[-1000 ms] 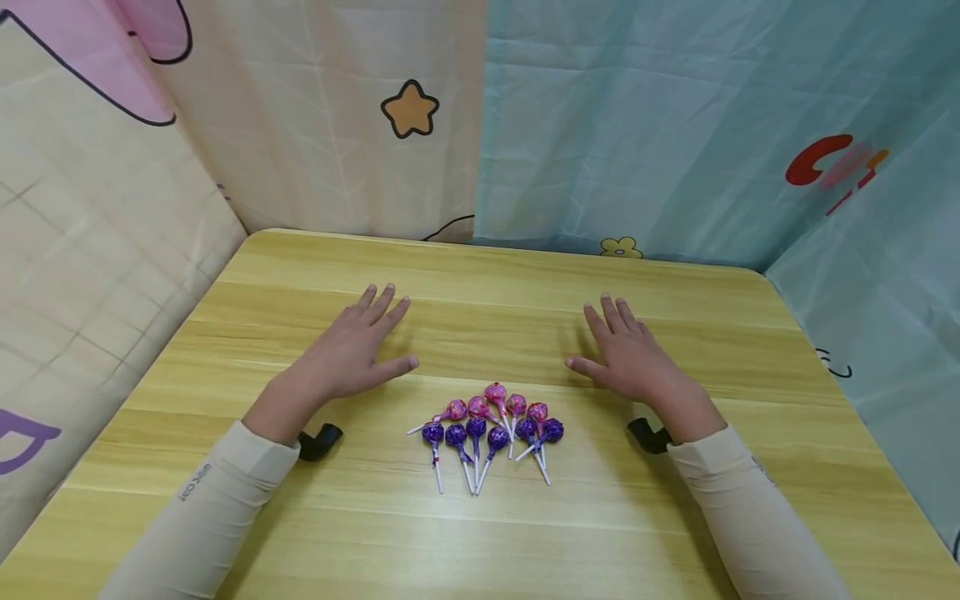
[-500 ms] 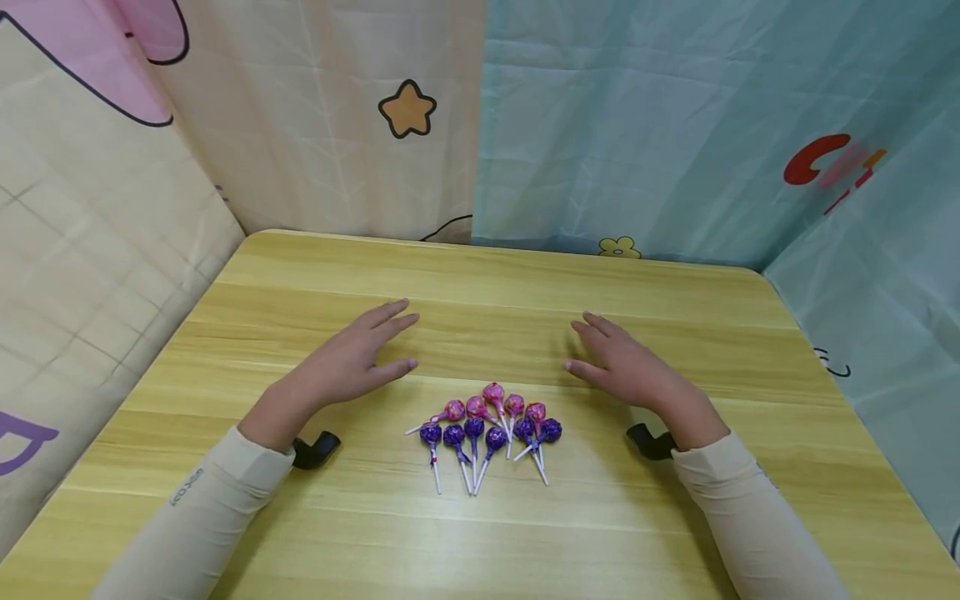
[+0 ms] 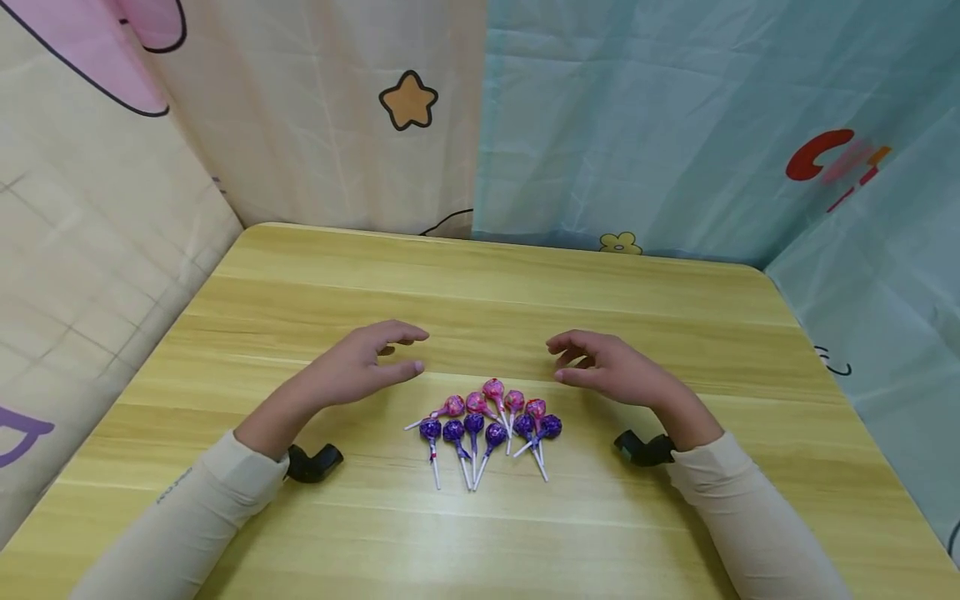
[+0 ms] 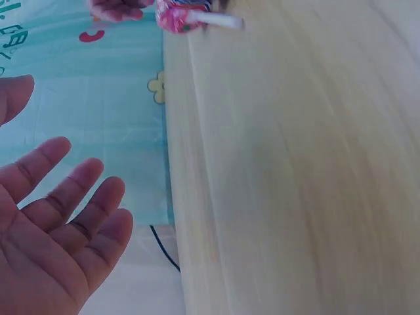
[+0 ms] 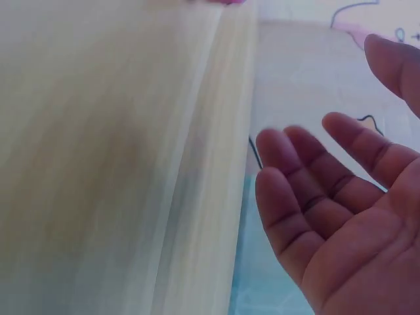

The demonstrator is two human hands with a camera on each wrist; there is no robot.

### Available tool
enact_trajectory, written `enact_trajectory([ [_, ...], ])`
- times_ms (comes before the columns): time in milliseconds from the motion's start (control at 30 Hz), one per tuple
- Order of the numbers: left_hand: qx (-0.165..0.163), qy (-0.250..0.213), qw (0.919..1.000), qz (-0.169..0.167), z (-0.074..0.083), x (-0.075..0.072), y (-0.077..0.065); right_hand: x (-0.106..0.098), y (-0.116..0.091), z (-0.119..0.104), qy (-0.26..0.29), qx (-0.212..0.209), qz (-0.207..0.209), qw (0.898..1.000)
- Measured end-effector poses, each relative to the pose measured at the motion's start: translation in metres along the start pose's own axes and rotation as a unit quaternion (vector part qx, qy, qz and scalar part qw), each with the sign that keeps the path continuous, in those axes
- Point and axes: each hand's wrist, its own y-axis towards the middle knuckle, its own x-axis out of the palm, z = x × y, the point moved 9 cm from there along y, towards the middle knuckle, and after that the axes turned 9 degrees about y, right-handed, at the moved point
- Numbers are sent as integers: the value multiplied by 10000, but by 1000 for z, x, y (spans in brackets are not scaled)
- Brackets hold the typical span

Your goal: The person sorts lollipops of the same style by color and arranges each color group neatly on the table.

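Observation:
My left hand (image 3: 360, 365) hovers over the table to the left of a group of wrapped lollipops, its fingers loosely bent and holding nothing. On the other side, my right hand (image 3: 611, 367) is held in the same way, palm inward and without anything in its grasp. Between and nearer than the hands lie several pink lollipops (image 3: 492, 390) in a back row. Several purple lollipops (image 3: 453, 432) form a front row, white sticks toward me. At the right end two purple ones cross sticks. In the left wrist view a pink lollipop (image 4: 176, 18) shows at the top edge.
The wooden table (image 3: 480, 542) reaches back to printed curtains (image 3: 645, 117) that stand behind it and along both sides. A black wrist camera (image 3: 315, 463) sticks out below the left wrist, and another black camera (image 3: 643, 448) below the right.
Both hands have gone from spread, straight fingers to loosely bent ones, the fingertips coming down and inward toward each other. The lollipops lie as before.

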Motion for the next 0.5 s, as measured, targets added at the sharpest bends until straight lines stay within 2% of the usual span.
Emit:
enact_trajectory([
  [133, 64, -224, 9996, -147, 8, 4, 0, 7, 2, -3, 520, 26, -190, 9985],
  [300, 95, -224, 9992, -310, 14, 11, 1, 19, 3, -6, 1006, 124, -476, 9937],
  [500, -21, -255, 9986, -458, 10, 17, 2, 33, 4, -1, 997, 236, -717, 9922],
])
